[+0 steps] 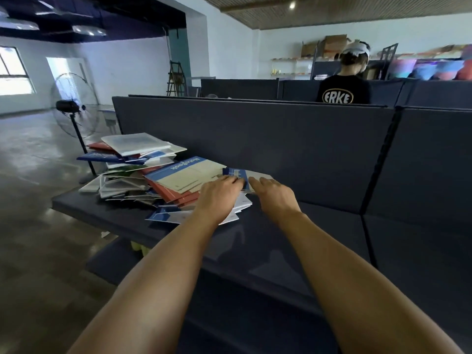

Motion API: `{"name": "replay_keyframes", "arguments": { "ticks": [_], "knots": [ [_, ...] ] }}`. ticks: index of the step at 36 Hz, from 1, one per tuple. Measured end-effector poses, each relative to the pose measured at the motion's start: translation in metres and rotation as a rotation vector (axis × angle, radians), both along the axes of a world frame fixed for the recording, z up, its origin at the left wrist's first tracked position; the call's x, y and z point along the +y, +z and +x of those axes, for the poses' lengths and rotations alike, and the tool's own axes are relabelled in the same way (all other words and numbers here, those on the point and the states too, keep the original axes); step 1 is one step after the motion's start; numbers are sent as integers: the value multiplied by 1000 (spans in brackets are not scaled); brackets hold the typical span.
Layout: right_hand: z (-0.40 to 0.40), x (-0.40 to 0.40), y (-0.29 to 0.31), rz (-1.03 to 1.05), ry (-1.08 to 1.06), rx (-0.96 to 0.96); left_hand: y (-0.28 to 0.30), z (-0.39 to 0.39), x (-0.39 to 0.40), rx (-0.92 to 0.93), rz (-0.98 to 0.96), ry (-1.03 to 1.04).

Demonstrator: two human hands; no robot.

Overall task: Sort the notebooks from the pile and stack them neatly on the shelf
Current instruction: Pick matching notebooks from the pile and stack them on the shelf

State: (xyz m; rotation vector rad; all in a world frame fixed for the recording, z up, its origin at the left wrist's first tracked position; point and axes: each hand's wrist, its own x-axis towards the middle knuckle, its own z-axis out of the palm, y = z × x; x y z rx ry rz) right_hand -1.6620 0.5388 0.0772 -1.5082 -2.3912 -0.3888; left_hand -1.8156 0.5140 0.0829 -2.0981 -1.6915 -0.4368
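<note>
Picking is under way: the left hand and right hand lay flat, uncurled fingers on a blue-spined notebook beside the pile, which next needs gripping and lifting clear.

Notebook pile: paper, smooth covers. Beneath it, shelf looked matt, dark, faintly sheened. Floor beside shelf: glossy.

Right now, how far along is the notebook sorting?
Early on. No sorted stack shows on the dark shelf. In hand: both hands, left and right, rest on a small blue notebook at the pile's right edge. Left to do: nearly all, since the pile of notebooks lies jumbled.
</note>
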Motion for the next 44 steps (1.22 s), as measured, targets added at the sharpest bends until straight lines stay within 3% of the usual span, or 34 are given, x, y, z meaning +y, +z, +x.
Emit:
{"name": "replay_keyframes", "arguments": {
  "ticks": [17, 35, 44],
  "knots": [
    [108, -100, -12, -32, -396, -41, -24, 111, -28, 0, 8, -456],
    [334, -281, -16, 25, -761, -54, -28, 360, -161, -45, -2, -880],
    [436, -356, -11, 39, -783, -27, -26, 467, -231, -33, 38, -885]
  ]
}}
